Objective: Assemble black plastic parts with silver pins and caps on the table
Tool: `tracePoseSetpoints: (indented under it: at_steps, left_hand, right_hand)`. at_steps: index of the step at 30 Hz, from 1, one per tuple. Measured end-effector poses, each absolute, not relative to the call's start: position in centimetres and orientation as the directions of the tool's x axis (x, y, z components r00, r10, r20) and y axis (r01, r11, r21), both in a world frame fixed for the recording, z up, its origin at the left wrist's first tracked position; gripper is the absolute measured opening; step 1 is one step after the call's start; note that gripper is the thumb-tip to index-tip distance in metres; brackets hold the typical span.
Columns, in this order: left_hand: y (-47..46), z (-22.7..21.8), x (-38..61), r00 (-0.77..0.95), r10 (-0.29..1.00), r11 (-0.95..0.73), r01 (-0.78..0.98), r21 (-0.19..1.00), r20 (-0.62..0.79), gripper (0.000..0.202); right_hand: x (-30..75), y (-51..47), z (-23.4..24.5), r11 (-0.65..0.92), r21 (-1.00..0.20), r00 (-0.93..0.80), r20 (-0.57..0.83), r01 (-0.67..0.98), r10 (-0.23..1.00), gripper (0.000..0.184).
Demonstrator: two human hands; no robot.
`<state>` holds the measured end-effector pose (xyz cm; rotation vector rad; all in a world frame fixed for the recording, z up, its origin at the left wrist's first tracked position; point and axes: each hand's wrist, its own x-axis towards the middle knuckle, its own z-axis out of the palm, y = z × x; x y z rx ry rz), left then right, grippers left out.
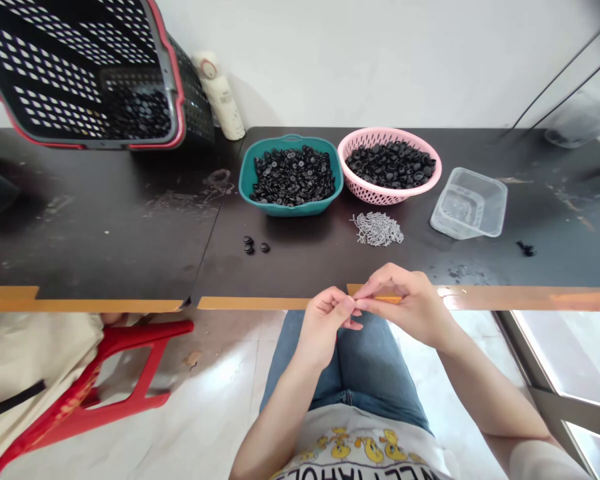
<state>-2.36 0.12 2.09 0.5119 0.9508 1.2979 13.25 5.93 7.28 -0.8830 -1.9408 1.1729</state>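
Observation:
My left hand (330,319) and my right hand (403,300) meet at their fingertips over the table's front edge. Both are closed in a pinch; whatever lies between the fingers is hidden or too small to name. Beyond them on the dark table sits a pile of small grey pins (379,229). Farther back stand a teal basin (293,208) full of small black round parts and a pink basket (380,193) holding black cap-like parts. Left of my hands lie a few black round pieces (249,244).
A clear plastic tub (467,203) stands at right, near some small black pieces (527,249). At the back left are a tipped black basket (193,93) with a red rim and a white bottle (223,100). A red stool (145,373) stands below left.

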Motion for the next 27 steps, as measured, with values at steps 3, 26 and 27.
tracePoseSetpoints:
  at_steps: [3,26,27]
  left_hand:
    - [0.4,2.4,-2.1,0.081,0.923,0.34,-0.631,0.697,-0.376,0.052]
    - [3.0,2.2,-3.4,-0.193,0.945,0.04,-0.734,0.678,-0.265,0.042]
    - [3.0,2.1,-3.4,-0.196,0.944,0.035,-0.741,0.671,-0.266,0.042]
  right_hand:
    - [13.3,5.9,6.9,0.446,-0.859,-0.504,0.276,0.253,0.818,0.005]
    - [15.3,27.7,10.7,0.462,-0.156,-0.42,0.245,0.873,0.874,0.021]
    - [14.7,28.6,10.6,0.45,-0.115,-0.43,0.163,0.886,0.888,0.021]
